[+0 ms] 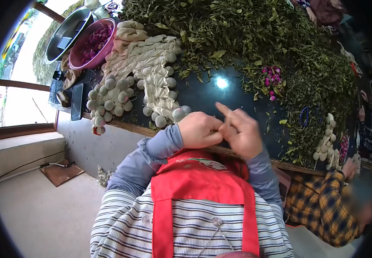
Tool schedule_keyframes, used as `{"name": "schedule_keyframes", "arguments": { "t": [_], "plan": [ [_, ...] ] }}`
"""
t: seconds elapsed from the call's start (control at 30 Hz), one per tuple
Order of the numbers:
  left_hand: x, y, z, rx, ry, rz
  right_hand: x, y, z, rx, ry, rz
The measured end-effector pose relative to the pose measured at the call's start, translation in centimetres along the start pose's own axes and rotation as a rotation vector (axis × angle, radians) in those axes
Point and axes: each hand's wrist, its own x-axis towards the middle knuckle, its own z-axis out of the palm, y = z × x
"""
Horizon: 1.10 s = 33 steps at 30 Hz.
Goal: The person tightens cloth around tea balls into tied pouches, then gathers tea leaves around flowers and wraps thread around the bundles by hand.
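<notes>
"What are those hands doing?"

"The left hand (201, 130) is curled into a loose fist over the near edge of the table (212, 88). The right hand (243, 134) meets it, forefinger stuck out and the other fingers bent — it's blurred. There may be a thin thread between them, but I can't tell for sure that either one grips anything."

"And the cloth?"

"The pleated cloth (153, 60) lies on the table, past the left hand and off to its left. Round, grey-green knobs (178, 114) line its side and bottom edge, the nearest just beside that hand. Left of it sits a bunch of knobs (113, 99) at the table's edge, with a dark phone (77, 101) further left."

"What's behind that?"

"A pink basin (92, 63) of purple-pink petals, next to a metal basin (59, 30)."

"Straight ahead?"

"Bare dark tabletop with a bright glare, then a great spread of green leaves (237, 26) across the back and down the right. Some purple-pink flowers (272, 79) lie at the leaves' inner edge. Further right there are blue loops (304, 117) — scissor handles, perhaps — and pale knobs (323, 144)."

"Anyone else around?"

"Someone in a yellow-and-black checked shirt (319, 202) on the right, near the pale knobs, and other people at the far right and back."
</notes>
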Motion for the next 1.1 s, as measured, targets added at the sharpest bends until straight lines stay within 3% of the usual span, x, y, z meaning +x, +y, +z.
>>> {"name": "schedule_keyframes", "arguments": {
  "t": [0.07, 0.2, 0.27, 0.3, 0.37, 0.43, 0.47, 0.53, 0.6, 0.63, 0.7, 0.73, 0.87, 1.03, 1.1],
  "plan": [
    [-0.2, -0.1, 0.9, -0.171, -0.03, -0.002, -0.2, 0.6, 1.1, 0.01, 0.009, -0.04],
    [-0.5, -0.8, 1.2, -1.316, 0.181, -0.416, -0.6, 1.2, 2.7, 0.772, 0.172, 0.249],
    [-1.2, -1.0, -0.4, -1.141, 0.233, -0.377, -1.5, 1.0, 0.7, 0.659, 0.002, 0.422],
    [-1.4, -0.6, -1.6, -0.978, 0.393, -0.446, -2.2, 1.6, -0.6, 0.661, 0.016, 0.425],
    [-3.1, -0.4, -5.1, -1.547, 0.612, -0.395, -3.7, 3.2, -3.4, -0.392, -0.093, 0.493],
    [-5.4, -4.3, -6.1, -1.278, 0.449, -0.396, -4.3, 4.2, -4.7, -0.05, 0.106, 0.862],
    [-4.5, -2.7, -5.7, -1.285, 0.449, -0.401, -3.8, 3.2, -4.2, -0.052, 0.104, 0.87],
    [-2.7, 1.3, -4.3, -0.881, 0.202, -0.524, -2.2, 0.6, -1.8, 0.268, 0.268, 0.638],
    [-2.4, 2.4, -3.9, -0.807, 0.148, -0.528, -0.8, -1.1, 0.1, 0.038, 0.04, 0.231],
    [-2.2, 2.8, -3.8, -0.738, 0.103, -0.527, -1.1, -0.6, 0.0, 0.036, 0.058, 0.233],
    [-1.6, 3.1, -3.7, -0.605, 0.029, -0.515, -1.5, 1.0, -0.7, -0.119, -0.223, 0.093],
    [-1.3, 3.0, -3.6, -0.607, 0.03, -0.504, -1.4, 1.1, -1.0, -0.13, -0.223, 0.09],
    [-1.4, 2.6, -2.1, -0.28, 0.009, -0.29, -1.9, 1.2, -1.2, 0.501, 0.208, 0.246],
    [-0.1, 3.1, -0.5, -0.261, -0.096, -0.055, -4.9, 4.7, -2.1, 0.437, 0.446, 0.363],
    [-0.4, 1.3, 1.8, 0.104, -0.022, 0.093, -6.4, 6.5, -3.0, 0.393, 0.551, 0.421]
  ]
}}
